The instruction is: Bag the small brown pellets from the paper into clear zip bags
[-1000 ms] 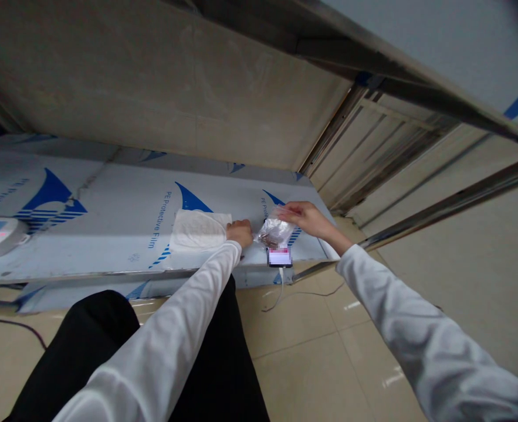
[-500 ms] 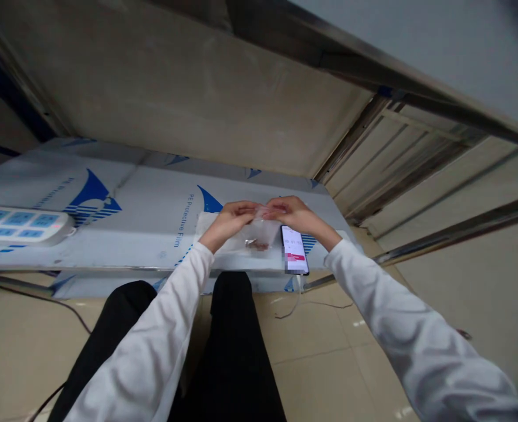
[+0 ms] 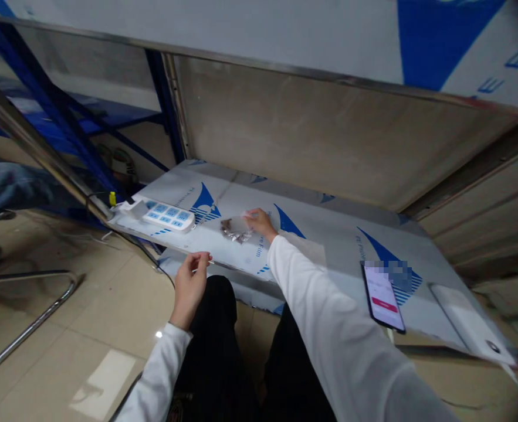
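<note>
With the power strip (image 3: 167,214) at far left, the left hand (image 3: 189,287) hangs loosely curled and empty off the tabletop (image 3: 338,246) edge, while the right hand (image 3: 261,221) pinches the small bag (image 3: 236,228) resting mid-tabletop; best laid down flat, well left of the phone (image 3: 382,295)

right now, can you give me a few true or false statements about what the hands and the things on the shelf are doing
1. The right hand holds a small clear plastic bag on the film-covered shelf. True.
2. The left hand grips the same bag. False: it is apart from the bag, near the shelf's front edge, holding nothing that shows.
3. A white power strip with blue sockets lies left of the bag. True.
4. The phone lies with its screen dark. False: the screen is lit.
5. The phone lies between the power strip and the bag. False: it lies far to the right of both.
</note>
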### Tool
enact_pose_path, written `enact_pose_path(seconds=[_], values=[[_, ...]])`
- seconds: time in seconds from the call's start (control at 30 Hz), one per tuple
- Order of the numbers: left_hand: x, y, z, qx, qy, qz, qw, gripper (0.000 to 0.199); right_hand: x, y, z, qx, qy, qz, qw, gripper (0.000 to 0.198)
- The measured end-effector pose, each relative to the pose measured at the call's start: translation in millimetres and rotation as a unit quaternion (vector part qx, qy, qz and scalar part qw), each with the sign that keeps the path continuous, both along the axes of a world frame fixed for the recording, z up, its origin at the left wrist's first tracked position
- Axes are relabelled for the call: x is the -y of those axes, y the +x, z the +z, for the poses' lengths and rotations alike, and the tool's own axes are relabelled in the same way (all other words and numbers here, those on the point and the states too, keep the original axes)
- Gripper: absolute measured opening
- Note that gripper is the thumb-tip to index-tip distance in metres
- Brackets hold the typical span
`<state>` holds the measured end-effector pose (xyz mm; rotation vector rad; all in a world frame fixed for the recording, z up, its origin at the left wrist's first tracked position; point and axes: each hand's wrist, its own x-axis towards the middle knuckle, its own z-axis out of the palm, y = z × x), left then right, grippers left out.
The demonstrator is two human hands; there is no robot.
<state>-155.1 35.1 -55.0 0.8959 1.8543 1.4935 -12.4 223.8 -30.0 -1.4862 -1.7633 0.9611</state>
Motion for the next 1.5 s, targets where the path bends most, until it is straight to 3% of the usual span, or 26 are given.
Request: enact_pose_path(seconds=[0.1,0.2,0.33,0.43,0.53,0.63,0.77,0.87,1.0,1.17,1.27,1.37,1.4,1.43,1.5], values=[[-7.1,-7.5,-2.9,-0.120,-0.010,-0.016,0.993,0.038,2.6,7.2,-4.5,0.044,0.034,-0.037,0.998,0.041],[-31.8,-5.3,-3.0,-0.253,-0.019,-0.078,0.964,0.035,20.1,28.9,3.0,0.071,0.090,-0.070,0.991,0.040],[-84.2,5.1,-1.5,-0.334,-0.020,-0.152,0.930,0.035,84.6,61.6,3.7,0.024,0.195,-0.104,0.975,0.034],[-114.6,11.8,0.8,-0.396,-0.042,-0.216,0.891,0.043,151.1,78.5,-15.8,-0.056,0.159,-0.164,0.972,0.032],[-124.0,15.4,5.4,-0.450,-0.078,-0.243,0.856,0.033,204.0,84.1,-44.5,-0.117,0.112,-0.238,0.958,0.031],[-120.2,16.4,11.4,-0.494,-0.108,-0.251,0.825,0.029,229.2,83.7,-66.4,-0.140,0.084,-0.262,0.951,0.032],[-116.5,15.7,17.4,-0.527,-0.127,-0.257,0.800,0.031,235.4,85.9,-73.7,-0.149,0.088,-0.262,0.949,0.031],[-118.9,14.3,20.3,-0.528,-0.135,-0.244,0.802,0.033,235.7,90.5,-72.1,-0.159,0.087,-0.256,0.949,0.032],[-122.7,11.2,26.9,-0.494,-0.131,-0.232,0.828,0.028,236.1,95.9,-74.4,-0.157,0.083,-0.254,0.951,0.034],[-113.2,10.3,47.9,-0.422,-0.079,-0.182,0.885,0.029,232.9,95.9,-72.9,-0.159,0.083,-0.250,0.952,0.036],[-93.0,23.8,61.5,-0.362,-0.016,-0.137,0.922,0.044,222.8,92.9,-51.4,-0.188,0.071,-0.248,0.948,0.038],[-64.7,52.8,65.5,-0.260,0.030,-0.181,0.948,0.053,203.9,89.7,-12.8,-0.263,0.048,-0.213,0.940,0.042],[-55.0,64.4,64.2,-0.135,0.055,-0.220,0.964,0.049,196.8,88.8,0.7,-0.295,0.040,-0.188,0.936,0.045],[-45.6,76.0,61.9,-0.043,0.057,-0.270,0.960,0.047,190.2,88.1,12.8,-0.326,0.026,-0.175,0.929,0.046],[-29.6,97.3,56.1,0.048,0.046,-0.350,0.934,0.041,180.7,87.3,29.7,-0.369,0.023,-0.154,0.916,0.042]])
